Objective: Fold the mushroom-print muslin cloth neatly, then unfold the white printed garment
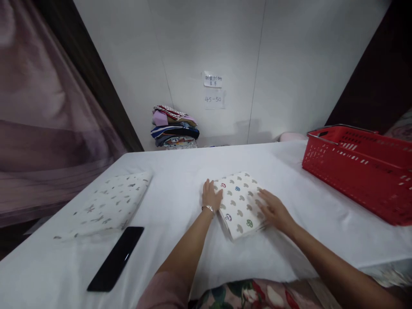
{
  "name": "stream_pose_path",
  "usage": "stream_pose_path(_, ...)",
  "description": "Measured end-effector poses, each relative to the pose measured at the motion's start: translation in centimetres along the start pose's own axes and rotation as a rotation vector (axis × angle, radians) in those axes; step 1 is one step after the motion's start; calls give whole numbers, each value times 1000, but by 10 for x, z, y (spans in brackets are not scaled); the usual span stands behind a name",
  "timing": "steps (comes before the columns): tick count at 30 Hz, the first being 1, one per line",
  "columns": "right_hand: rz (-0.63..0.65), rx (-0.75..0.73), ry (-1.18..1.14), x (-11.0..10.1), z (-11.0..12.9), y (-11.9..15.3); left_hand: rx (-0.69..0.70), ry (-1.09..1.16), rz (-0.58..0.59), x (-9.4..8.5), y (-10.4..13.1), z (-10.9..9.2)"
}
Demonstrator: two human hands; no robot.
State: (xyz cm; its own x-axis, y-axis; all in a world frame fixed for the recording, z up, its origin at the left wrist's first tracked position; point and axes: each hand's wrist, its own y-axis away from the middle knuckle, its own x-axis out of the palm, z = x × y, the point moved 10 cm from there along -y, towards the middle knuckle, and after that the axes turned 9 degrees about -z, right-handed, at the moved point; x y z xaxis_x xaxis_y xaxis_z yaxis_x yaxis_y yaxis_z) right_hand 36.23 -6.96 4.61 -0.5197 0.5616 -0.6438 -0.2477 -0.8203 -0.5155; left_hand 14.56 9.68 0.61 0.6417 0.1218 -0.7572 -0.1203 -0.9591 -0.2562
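Observation:
A folded white cloth (pixel 240 206) printed with small mushrooms lies in front of me on the white-covered table (pixel 174 206). At its left edge rests my left hand (pixel 211 196), fingers apart, with a bracelet on the wrist. My right hand (pixel 276 211) lies along the cloth's right edge with its fingers stretched out over the border. Both hands touch the cloth without gripping it. Farther left lies another folded white cloth (pixel 111 201) with a scattered leaf-like print.
A black phone-like slab (pixel 116 258) lies at the front left. On the right stands a red plastic basket (pixel 357 171) with a metal handle. Behind the table's far edge is a stack of folded fabrics (pixel 175 128) against the wall. A pinkish curtain (pixel 48 116) hangs at left.

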Motion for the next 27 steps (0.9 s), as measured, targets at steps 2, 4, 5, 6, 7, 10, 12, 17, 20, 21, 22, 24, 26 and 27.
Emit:
stream_pose_path(2,-15,244,-8,-4,-50,-13,-129,71,-64,-9,8,8)
stream_pose_path(4,12,437,-40,0,-87,-17,-233,138,-43,-12,20,12)
stream_pose_path(5,24,494,-55,3,-99,-18,-274,164,-13,-11,25,12)
stream_pose_path(6,39,517,-68,6,-106,-19,-312,185,21,-10,31,13)
stream_pose_path(7,58,520,-76,9,-109,-21,-347,204,53,-9,37,13)
stream_pose_path(10,117,498,-93,18,-105,-25,-414,272,116,-2,47,14)
stream_pose_path(12,142,508,-96,23,-97,-22,-416,324,122,2,45,17)
stream_pose_path(17,253,459,-160,37,-53,13,-416,354,66,-4,15,44)
stream_pose_path(20,330,421,-166,39,-34,37,-421,361,96,-10,5,56)
stream_pose_path(21,323,413,-119,36,-34,41,-401,349,119,-12,5,55)
stream_pose_path(22,304,392,-62,32,-34,41,-367,321,131,-15,6,52)
stream_pose_path(24,236,305,40,23,-31,33,-244,215,115,-25,13,38)
stream_pose_path(26,185,180,76,21,-19,19,-84,76,83,-35,25,17)
stream_pose_path(27,178,125,82,24,-10,12,-5,8,83,-38,33,5)
